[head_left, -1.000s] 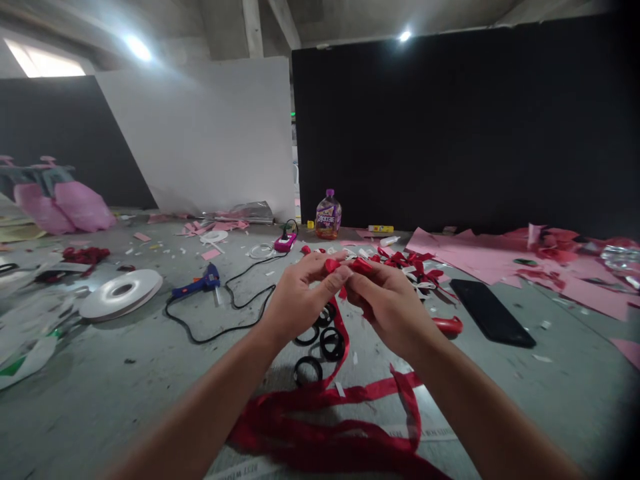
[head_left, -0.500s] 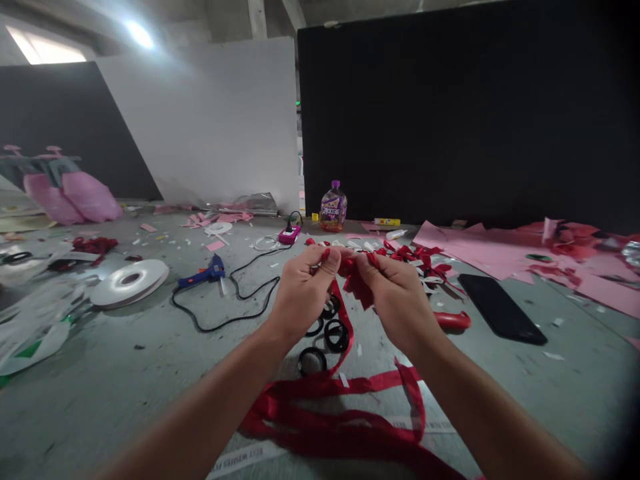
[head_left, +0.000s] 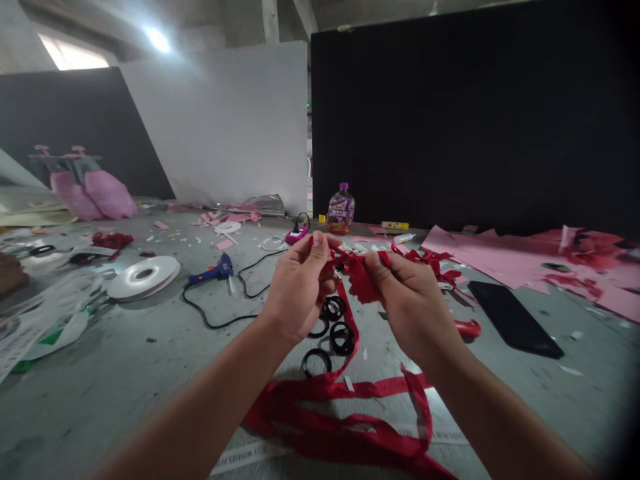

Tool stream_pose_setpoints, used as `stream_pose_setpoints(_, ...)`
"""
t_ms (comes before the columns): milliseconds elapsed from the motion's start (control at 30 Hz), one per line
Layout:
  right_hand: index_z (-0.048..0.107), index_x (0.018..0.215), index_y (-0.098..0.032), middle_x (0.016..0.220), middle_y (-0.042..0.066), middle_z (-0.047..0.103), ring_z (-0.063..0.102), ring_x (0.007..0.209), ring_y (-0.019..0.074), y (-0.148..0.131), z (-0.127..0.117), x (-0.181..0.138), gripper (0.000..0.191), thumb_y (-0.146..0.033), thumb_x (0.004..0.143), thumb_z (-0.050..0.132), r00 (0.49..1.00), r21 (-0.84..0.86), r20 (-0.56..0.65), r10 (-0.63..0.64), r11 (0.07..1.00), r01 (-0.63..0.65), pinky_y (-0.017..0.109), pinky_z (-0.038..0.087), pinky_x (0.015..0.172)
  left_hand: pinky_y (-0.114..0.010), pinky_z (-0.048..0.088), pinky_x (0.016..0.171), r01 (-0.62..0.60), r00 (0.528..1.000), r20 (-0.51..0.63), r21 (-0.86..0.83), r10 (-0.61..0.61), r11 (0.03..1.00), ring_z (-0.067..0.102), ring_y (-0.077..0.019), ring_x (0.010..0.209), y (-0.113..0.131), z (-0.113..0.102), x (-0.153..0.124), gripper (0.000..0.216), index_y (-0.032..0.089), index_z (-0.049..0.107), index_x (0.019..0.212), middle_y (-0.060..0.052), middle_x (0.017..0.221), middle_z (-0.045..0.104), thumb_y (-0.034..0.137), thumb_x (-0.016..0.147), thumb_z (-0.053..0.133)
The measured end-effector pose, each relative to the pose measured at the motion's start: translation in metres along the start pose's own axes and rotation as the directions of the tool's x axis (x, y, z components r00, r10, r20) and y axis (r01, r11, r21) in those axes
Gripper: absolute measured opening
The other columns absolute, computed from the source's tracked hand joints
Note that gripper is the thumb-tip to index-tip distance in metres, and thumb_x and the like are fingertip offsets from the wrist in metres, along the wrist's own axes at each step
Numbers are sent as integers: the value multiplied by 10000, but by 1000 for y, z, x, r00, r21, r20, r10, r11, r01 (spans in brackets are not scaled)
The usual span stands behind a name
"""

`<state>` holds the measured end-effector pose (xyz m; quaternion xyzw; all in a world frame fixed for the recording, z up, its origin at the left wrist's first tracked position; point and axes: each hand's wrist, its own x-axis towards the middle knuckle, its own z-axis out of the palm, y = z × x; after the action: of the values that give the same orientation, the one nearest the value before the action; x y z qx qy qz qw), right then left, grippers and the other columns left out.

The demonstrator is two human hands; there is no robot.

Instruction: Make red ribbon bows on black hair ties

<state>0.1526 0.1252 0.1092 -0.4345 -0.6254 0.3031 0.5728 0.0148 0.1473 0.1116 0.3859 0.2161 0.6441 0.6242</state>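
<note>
Both my hands pinch a red ribbon [head_left: 364, 280] in front of me, above the table. Thumb and fingers of my left hand [head_left: 303, 283] close on one part of it. My right hand [head_left: 407, 290] grips a folded, looped part, and a short stretch spans the gap between them. From there a long red tail runs down to a loose heap of red ribbon [head_left: 320, 427] on the table near me. Several black rings [head_left: 342, 338], like hair ties or bands, lie below my hands. Finished-looking red bows [head_left: 440, 263] lie behind my right hand, partly hidden.
A blue glue gun [head_left: 217, 268] with a black cord and a white ribbon spool [head_left: 144, 277] are on the left. A black phone [head_left: 515, 319] and a red tool handle [head_left: 468, 329] are on the right. Behind stand a bottle [head_left: 341, 210], a glue stick [head_left: 395, 225] and pink paper [head_left: 490, 257].
My hands have moved apart, drawing the ribbon between them out longer. The whole view has shifted slightly, so the table things appear farther right. A brownish shape now shows at the left edge.
</note>
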Motion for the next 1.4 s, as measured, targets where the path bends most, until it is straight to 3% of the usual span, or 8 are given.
stream_pose_setpoints(100,524,633,-184,578,-39,459,355,525,89,2,-2,3,387,-429,930,567,1000,31,5,25,999,-25,224,313,478,-153,447,573,147,982,107,64,-153,987,513,-48,619,-2,-4,0,322,218,731,1030,16,788,593,389,763,790)
stream_pose_setpoints(167,594,697,-183,637,-20,538,445,580,106,4,-2,5,330,-431,914,590,999,84,40,30,996,-34,229,383,540,-187,474,654,222,959,143,146,-243,964,576,-87,732,-5,-5,1,365,206,738,1055,-19,862,653,395,749,800)
stream_pose_setpoints(267,665,820,-189,738,7,617,545,690,138,7,0,5,292,-461,903,597,995,206,84,50,976,-66,260,455,661,-229,480,707,143,975,134,234,-177,962,597,-115,740,-11,-6,3,296,154,765,901,-39,811,694,391,731,810)
stream_pose_setpoints(333,663,796,-185,709,2,603,531,662,132,9,2,4,333,-499,890,603,993,222,84,88,969,-105,259,441,633,-243,476,705,77,989,101,258,-106,963,572,-102,665,-15,-8,5,252,146,757,807,-20,730,687,382,735,806)
stream_pose_setpoints(533,676,774,-162,684,13,620,505,620,132,17,5,4,312,-466,842,665,985,34,96,145,988,-149,266,391,568,-229,437,649,-32,999,-23,372,43,928,540,-98,653,-20,-19,11,258,152,744,785,4,702,668,400,737,800)
stream_pose_setpoints(833,595,799,-174,697,1,598,520,622,124,20,11,1,245,-385,921,572,989,-36,145,15,999,-10,252,410,570,-239,482,711,66,997,-56,81,-62,995,597,-106,663,-19,-7,8,270,128,716,710,-8,659,681,327,627,878)
stream_pose_setpoints(1067,588,1080,-185,924,36,646,594,758,141,17,1,7,297,-357,852,670,999,117,16,-36,993,34,268,483,657,-255,481,714,87,995,33,240,-97,967,605,-117,685,-15,-12,7,236,126,720,765,-32,734,702,350,750,795)
stream_pose_setpoints(1400,626,984,-165,837,31,643,550,669,122,15,-8,9,160,-278,874,602,999,24,-13,-44,999,45,268,452,610,-247,463,670,82,995,35,284,-96,955,566,-119,685,-14,-10,6,238,124,717,797,-32,739,667,357,776,758)
